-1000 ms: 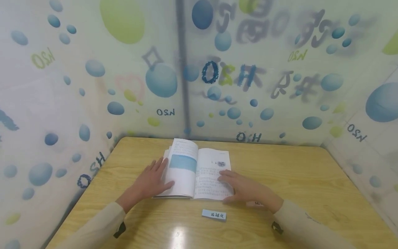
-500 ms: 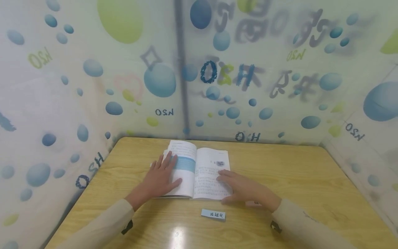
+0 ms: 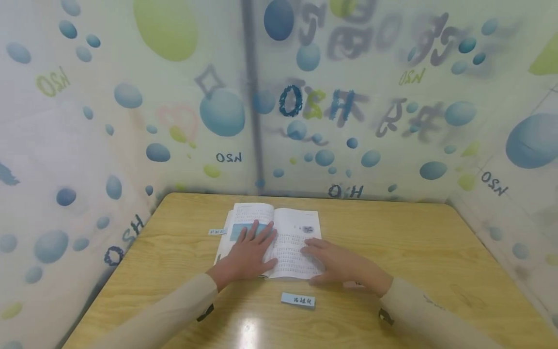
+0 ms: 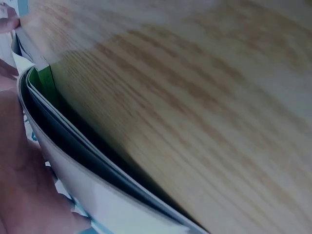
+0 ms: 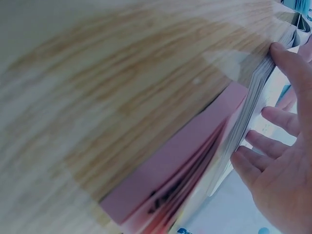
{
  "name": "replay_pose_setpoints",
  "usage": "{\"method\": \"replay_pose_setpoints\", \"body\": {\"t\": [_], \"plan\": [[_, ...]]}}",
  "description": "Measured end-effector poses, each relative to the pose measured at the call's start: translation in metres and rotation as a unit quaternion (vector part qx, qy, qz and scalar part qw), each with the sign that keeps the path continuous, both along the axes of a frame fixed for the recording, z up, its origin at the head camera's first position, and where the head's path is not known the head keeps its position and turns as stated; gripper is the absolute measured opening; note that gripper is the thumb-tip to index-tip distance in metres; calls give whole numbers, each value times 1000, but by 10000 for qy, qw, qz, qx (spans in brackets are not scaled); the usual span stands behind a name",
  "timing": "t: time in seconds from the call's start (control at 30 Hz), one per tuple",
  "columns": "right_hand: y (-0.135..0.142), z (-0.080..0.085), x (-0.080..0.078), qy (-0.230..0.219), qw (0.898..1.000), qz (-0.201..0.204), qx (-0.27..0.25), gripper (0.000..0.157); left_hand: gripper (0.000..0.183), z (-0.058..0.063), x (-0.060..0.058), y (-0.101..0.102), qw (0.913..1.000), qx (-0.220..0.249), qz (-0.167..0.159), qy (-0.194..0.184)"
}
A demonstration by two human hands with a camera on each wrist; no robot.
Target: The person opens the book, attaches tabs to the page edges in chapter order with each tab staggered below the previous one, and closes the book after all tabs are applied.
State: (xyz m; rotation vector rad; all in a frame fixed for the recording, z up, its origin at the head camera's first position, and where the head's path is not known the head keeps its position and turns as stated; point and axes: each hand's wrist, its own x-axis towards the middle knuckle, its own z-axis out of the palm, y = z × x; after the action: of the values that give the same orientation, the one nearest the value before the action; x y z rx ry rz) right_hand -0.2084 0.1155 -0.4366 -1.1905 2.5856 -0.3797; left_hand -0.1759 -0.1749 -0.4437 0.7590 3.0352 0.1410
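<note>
Open printed book (image 3: 287,245) on a wood-grain table (image 3: 392,232), left hand (image 3: 247,252) spread across its left page, right hand (image 3: 342,262) relaxed at the right page's edge, neither grasping, handwritten blue slip (image 3: 298,300) just nearer the person.

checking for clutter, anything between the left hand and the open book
Nothing visible stands between the left hand and the open book: the hand lies spread over its left page. One blue slip lies in front, another slip at the book's left edge, neither between them.
</note>
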Motion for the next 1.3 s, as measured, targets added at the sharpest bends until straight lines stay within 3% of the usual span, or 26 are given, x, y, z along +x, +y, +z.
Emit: {"method": "replay_pose_setpoints", "body": {"t": [0.2, 0.47, 0.73, 0.93, 1.17, 1.3], "plan": [[-2, 1, 4, 253, 9994, 185, 125, 73, 71, -4, -2, 2, 9991, -17, 271, -321], [-12, -1, 5, 493, 9962, 709, -121, 73, 71, -6, -3, 4, 9967, 9, 473, -654], [-13, -3, 0, 444, 9939, 1005, -126, 69, 70, -4, -8, 8, 9927, -376, 719, -896], [-13, -1, 4, 360, 9939, 1034, -122, 64, 69, -6, -20, 13, 9894, -224, 1085, -939], [-15, -1, 7, 394, 9941, 1011, -63, 64, 74, -25, -45, 19, 9859, 66, 1489, -760], [-14, -3, 7, 392, 9946, 964, -60, 64, 73, -19, -48, 27, 9852, 215, 1579, -629]]}}
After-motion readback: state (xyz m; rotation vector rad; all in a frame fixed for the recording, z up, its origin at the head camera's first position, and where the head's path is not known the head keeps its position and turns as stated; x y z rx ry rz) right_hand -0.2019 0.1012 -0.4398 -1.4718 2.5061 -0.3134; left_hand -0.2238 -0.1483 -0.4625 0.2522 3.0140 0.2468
